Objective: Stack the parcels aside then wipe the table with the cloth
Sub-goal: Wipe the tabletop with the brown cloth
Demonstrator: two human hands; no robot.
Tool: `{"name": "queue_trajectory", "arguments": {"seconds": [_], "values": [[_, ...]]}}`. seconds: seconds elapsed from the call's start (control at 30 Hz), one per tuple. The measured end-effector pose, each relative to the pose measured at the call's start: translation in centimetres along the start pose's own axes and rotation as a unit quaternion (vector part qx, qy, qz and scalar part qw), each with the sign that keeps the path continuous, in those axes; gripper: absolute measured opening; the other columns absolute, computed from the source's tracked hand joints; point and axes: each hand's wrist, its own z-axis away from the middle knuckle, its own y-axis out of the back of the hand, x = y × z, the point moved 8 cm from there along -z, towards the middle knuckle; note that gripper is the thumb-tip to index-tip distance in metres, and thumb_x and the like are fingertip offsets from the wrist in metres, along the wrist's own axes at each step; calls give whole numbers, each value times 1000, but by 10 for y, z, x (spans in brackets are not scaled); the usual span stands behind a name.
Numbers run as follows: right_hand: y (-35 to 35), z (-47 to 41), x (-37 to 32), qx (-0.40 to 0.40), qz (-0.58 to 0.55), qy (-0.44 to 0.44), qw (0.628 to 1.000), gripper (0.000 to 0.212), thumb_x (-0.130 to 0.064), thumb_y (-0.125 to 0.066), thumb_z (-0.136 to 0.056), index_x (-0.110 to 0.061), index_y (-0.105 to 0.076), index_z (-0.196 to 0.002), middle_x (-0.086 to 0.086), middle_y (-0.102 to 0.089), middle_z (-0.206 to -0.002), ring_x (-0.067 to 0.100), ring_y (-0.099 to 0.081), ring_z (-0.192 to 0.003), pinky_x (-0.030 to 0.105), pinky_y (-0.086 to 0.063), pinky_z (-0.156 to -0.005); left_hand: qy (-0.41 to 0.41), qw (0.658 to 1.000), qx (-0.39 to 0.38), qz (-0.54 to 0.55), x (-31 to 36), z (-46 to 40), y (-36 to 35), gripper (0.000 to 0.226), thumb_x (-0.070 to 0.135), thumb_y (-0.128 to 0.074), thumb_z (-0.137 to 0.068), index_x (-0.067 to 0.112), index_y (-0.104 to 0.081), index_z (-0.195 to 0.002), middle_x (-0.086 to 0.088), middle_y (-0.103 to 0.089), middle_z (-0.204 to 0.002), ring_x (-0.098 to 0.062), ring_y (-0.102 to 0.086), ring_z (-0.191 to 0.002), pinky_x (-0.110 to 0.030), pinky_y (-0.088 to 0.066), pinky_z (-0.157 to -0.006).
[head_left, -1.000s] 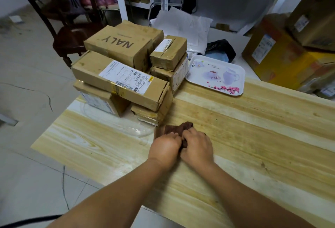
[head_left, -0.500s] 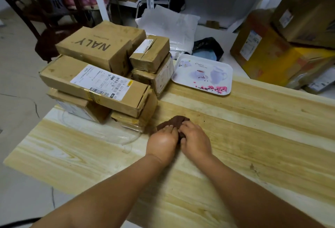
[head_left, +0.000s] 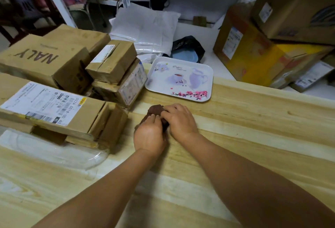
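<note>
Several brown cardboard parcels (head_left: 54,104) are stacked on the left part of the wooden table (head_left: 253,137). Topmost at the back is a box marked NALY (head_left: 39,59), and a small box (head_left: 112,60) sits on another beside it. A dark brown cloth (head_left: 155,109) lies bunched on the table just right of the stack. My left hand (head_left: 148,135) and my right hand (head_left: 179,120) both grip the cloth with curled fingers, side by side. Most of the cloth is hidden under them.
A white tray with a coffee print (head_left: 181,79) lies behind the hands. A clear plastic sheet (head_left: 54,151) sticks out under the parcels. Large boxes (head_left: 253,51) stand at the back right, white bags (head_left: 145,28) and a black bag (head_left: 188,44) behind the tray.
Both hands have slid with the cloth a little away from me, toward the tray. The camera has moved closer and to the right; the parcels have not shifted.
</note>
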Motion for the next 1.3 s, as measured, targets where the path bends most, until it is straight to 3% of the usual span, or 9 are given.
{"name": "queue_trajectory", "arguments": {"seconds": [0.07,0.1,0.17,0.23,0.43,0.73,0.9,1.1,1.3], "values": [[4,6,20,-5,4,-18,1000,27,-7,-57,-77,-18,-65,-100,-2,-60,-123,27,-46,-117,37,-39,-94,-9,1000,-1,13,16,-7,-3,28,11,-61,-75,8,-72,-100,-11,-72,-100,-28,-70,-88,-29,-53,-65],[8,10,31,0,6,-29,1000,29,-5,-60,-74,-19,-64,-98,-3,-60,-122,27,-47,-116,36,-41,-93,-6,1000,-14,17,25,-10,-6,35,13,-57,-82,9,-68,-116,-12,-68,-119,-27,-66,-105,-30,-52,-80],[15,25,57,21,6,-56,998,32,-1,-65,-64,-18,-65,-91,-1,-63,-116,29,-52,-109,35,-47,-86,-30,999,-41,8,51,-15,-15,47,19,-46,-94,12,-49,-140,-9,-48,-145,-22,-47,-132,-28,-37,-104],[21,47,85,42,25,-77,996,35,1,-70,-55,-18,-65,-84,1,-67,-109,31,-58,-101,34,-50,-79,-65,996,-59,23,83,-16,-21,50,17,-42,-96,12,-40,-146,-10,-40,-151,-21,-38,-139,-27,-29,-110],[44,106,147,66,60,-130,988,39,4,-68,-57,-17,-66,-89,3,-67,-104,32,-57,-95,36,-50,-75,-155,982,-96,49,161,-17,-33,44,8,-43,-93,7,-50,-136,-12,-48,-145,-25,-42,-136,-31,-31,-109],[35,147,109,12,32,-189,981,37,-10,-60,-76,-24,-61,-109,2,-60,-107,26,-46,-110,37,-42,-89,-204,965,-160,-23,143,24,-24,36,12,-47,-91,16,-58,-124,-7,-62,-127,-29,-60,-112,-38,-50,-89],[25,208,64,36,66,-218,973,37,-16,-74,-63,-25,-64,-97,-1,-62,-91,26,-56,-93,38,-45,-73,-270,948,-171,0,140,89,-14,52,9,-46,-92,12,-41,-144,-9,-44,-148,-25,-44,-133,-31,-37,-105],[30,218,50,65,127,-208,968,50,0,-79,-38,-22,-69,-82,-1,-62,-73,26,-58,-72,32,-43,-58,-314,936,-152,-38,139,112,-22,62,5,-42,-96,12,-19,-153,-7,-19,-161,-21,-19,-147,-31,-16,-119],[35,197,77,39,125,-153,979,42,-2,-77,-49,-19,-65,-85,7,-62,-81,29,-57,-75,37,-44,-62,-288,946,-148,-11,157,80,-29,66,3,-45,-92,12,-20,-153,-5,-19,-161,-18,-18,-147,-27,-17,-118]]}}
